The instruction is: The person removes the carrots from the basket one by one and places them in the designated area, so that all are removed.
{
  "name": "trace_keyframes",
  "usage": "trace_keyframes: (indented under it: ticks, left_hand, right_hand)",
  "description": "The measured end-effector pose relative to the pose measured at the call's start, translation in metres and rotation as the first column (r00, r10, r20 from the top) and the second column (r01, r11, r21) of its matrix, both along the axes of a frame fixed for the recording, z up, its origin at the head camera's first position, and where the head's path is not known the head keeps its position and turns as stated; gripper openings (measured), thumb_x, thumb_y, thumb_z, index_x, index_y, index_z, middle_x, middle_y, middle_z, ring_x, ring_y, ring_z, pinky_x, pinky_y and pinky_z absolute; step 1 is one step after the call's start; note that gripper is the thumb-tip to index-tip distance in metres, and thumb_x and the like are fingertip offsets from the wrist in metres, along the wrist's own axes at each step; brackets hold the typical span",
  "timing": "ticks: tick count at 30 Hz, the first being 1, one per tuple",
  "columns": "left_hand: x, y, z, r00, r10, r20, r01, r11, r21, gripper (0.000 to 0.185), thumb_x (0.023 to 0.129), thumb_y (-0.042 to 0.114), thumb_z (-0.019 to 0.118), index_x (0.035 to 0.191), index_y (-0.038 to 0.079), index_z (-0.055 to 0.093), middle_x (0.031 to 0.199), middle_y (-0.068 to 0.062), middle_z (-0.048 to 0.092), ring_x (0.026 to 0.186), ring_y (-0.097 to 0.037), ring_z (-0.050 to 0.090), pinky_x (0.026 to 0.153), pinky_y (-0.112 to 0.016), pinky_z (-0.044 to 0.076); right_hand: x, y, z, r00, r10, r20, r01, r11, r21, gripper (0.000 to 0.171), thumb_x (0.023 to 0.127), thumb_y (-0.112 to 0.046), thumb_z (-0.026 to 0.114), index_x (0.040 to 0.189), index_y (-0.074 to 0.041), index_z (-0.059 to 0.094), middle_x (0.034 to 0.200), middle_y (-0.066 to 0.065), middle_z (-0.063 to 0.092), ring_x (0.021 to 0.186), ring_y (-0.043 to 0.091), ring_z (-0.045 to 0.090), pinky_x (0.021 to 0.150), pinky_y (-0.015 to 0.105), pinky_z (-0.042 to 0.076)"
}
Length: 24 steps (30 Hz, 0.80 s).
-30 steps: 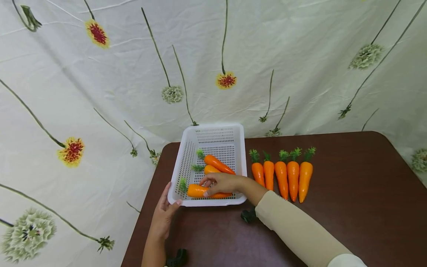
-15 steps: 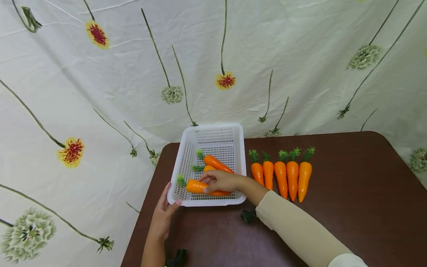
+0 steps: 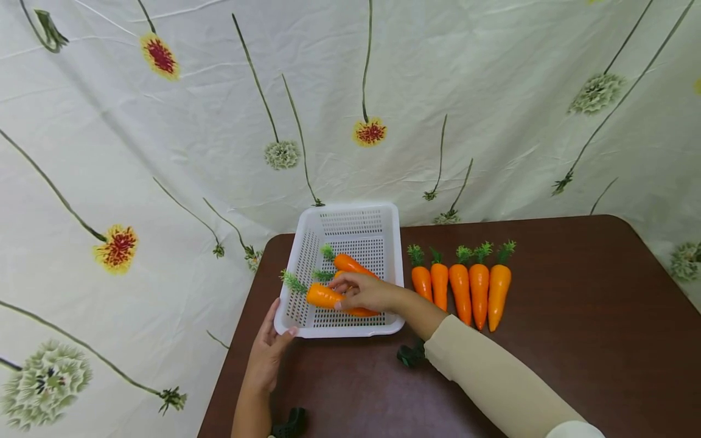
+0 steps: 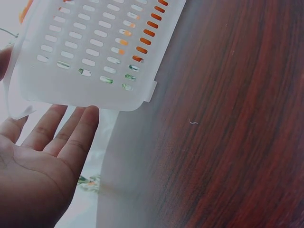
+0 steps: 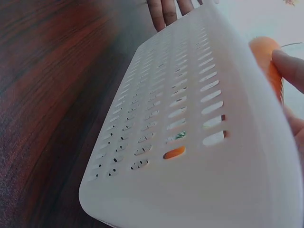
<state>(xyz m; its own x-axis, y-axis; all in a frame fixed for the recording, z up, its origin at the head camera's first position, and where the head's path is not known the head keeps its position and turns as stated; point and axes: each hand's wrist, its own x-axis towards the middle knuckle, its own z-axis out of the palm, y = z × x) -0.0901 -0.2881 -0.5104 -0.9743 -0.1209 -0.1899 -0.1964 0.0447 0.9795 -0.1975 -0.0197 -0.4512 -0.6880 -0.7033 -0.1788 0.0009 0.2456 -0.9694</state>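
My right hand (image 3: pixel 371 293) reaches into a white plastic basket (image 3: pixel 390 243) and pinches an orange carrot (image 3: pixel 322 296) with a green leafy top. This carrot slants, its leafy end raised over the basket's left wall and its tip toward the right. In the right wrist view, the thumb (image 5: pixel 289 69) presses on the carrot (image 5: pixel 265 54) above the rim. Two more carrots lie in the basket, an upper one (image 3: pixel 350 264) and one mostly covered by the right hand. My left hand (image 3: pixel 267 356) holds the basket's near left corner, thumb on the rim, fingers along the outer wall (image 4: pixel 85 90).
Several carrots (image 3: pixel 461 292) lie side by side on the dark wooden table (image 3: pixel 575 292), right of the basket, tops pointing away. Behind the table hangs a white flower-print cloth (image 3: pixel 482 79). Dark wrist devices (image 3: pixel 411 354) show below each hand.
The right hand has lifted the carrot's leafy end and swung it up and left, from nearly level to slanting. The left hand and the basket have stayed in place.
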Motion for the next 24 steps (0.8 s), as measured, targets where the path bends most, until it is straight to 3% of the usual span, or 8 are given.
trace_keyframes:
  ticks: [10,16,24]
  left_hand:
    - [0.0,0.0,0.0,1.0,0.004,-0.003,-0.004,1.0,0.006,0.08,0.097,0.015,0.067,0.161,0.034,0.022,0.16,-0.003,0.04,0.134,-0.017,0.053,0.096,-0.01,0.046]
    - [0.0,0.0,-0.001,1.0,0.002,-0.01,-0.002,1.0,0.014,0.08,0.097,0.013,0.067,0.16,0.037,0.024,0.161,-0.005,0.038,0.137,-0.02,0.05,0.096,-0.01,0.046]
    - [0.0,0.0,-0.001,1.0,0.002,-0.019,-0.002,1.0,0.004,0.08,0.097,0.014,0.067,0.161,0.034,0.024,0.161,-0.006,0.039,0.136,-0.02,0.051,0.096,-0.01,0.046]
  right_hand:
    - [0.01,0.008,0.007,0.989,-0.146,0.027,0.147,0.988,-0.046,0.051,0.09,-0.024,0.075,0.137,-0.018,0.058,0.132,0.009,0.059,0.112,0.021,0.061,0.102,0.039,0.05]
    - [0.015,0.012,0.008,0.974,-0.218,0.055,0.222,0.971,-0.088,0.051,0.09,-0.02,0.074,0.138,-0.016,0.058,0.135,0.01,0.059,0.112,0.02,0.063,0.099,0.035,0.053]
    - [0.023,0.018,0.011,0.946,-0.317,0.071,0.324,0.94,-0.11,0.053,0.089,-0.021,0.075,0.139,-0.016,0.056,0.138,0.01,0.058,0.116,0.023,0.062,0.098,0.037,0.054]
